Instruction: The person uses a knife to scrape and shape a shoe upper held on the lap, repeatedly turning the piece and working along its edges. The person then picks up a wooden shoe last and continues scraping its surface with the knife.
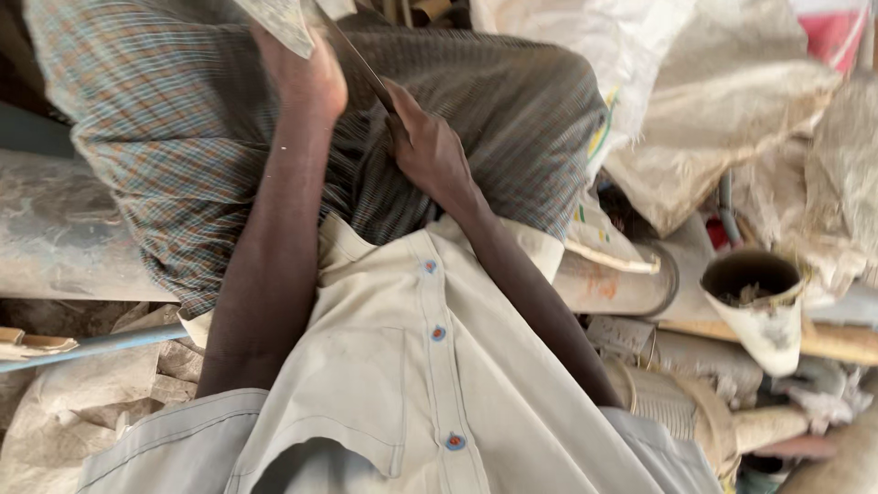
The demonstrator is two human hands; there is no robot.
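I look down over my pale buttoned shirt [430, 384] and a checked cloth [174, 137] spread across my lap. My left hand [306, 78] is raised at the top of the view, its fingers closed on a pale flat piece [279, 20] that the frame edge cuts off. My right hand [428, 151] sits just right of it, gripping the handle of a thin dark blade [355, 62]. The blade slants up and left toward the pale piece. Whether its tip touches the piece is hidden.
A thick grey pipe [55, 229] lies at the left, with a thin blue pipe [101, 344] below it. White woven sacks [713, 101] pile up at the upper right. A cut white tube with a dark opening [757, 297] and several pale tubes [617, 284] lie at the right.
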